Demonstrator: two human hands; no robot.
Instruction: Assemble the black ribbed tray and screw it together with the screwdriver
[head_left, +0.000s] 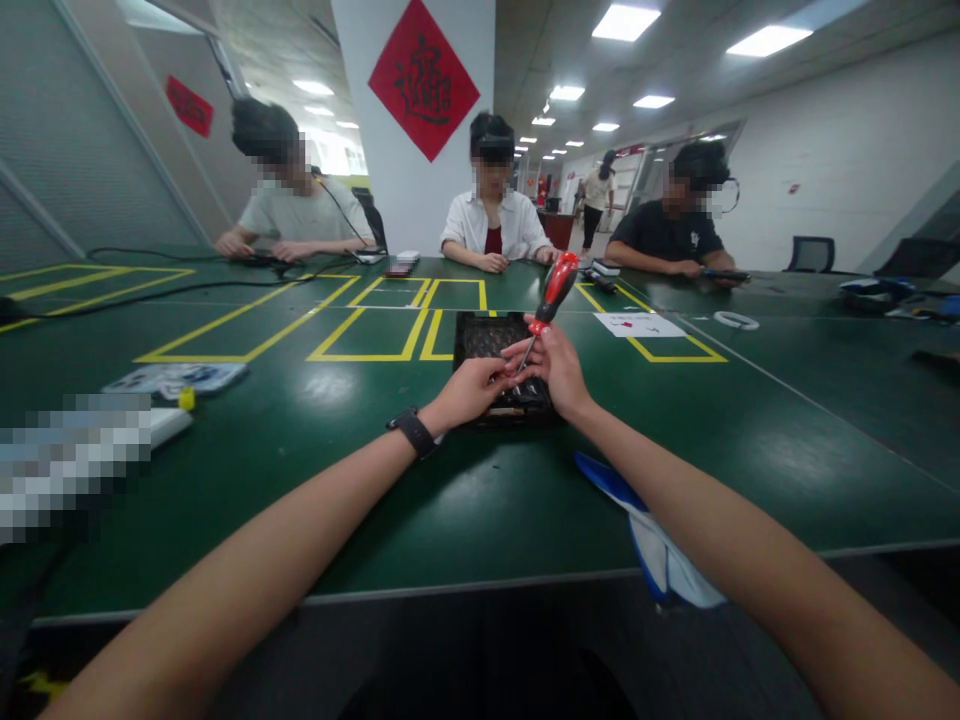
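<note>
A red and black screwdriver (pixel 556 288) leans up to the right above a black tray-like box (pixel 491 335) on the green table. My right hand (pixel 561 368) is closed around the lower part of the screwdriver, near the red collar. My left hand (pixel 474 388) reaches over the box from the left, its fingers pinched together by the screwdriver's metal shaft. Whatever lies between those fingertips is too small to name. The box's inside is dark and partly covered by both hands.
Blue and white cloth (pixel 664 545) lies under my right forearm at the table's edge. A white paper (pixel 639 325) and white ring (pixel 736 320) are at the right. A flat patterned item (pixel 176 378) is at the left. Several people sit across the green table (pixel 337 540).
</note>
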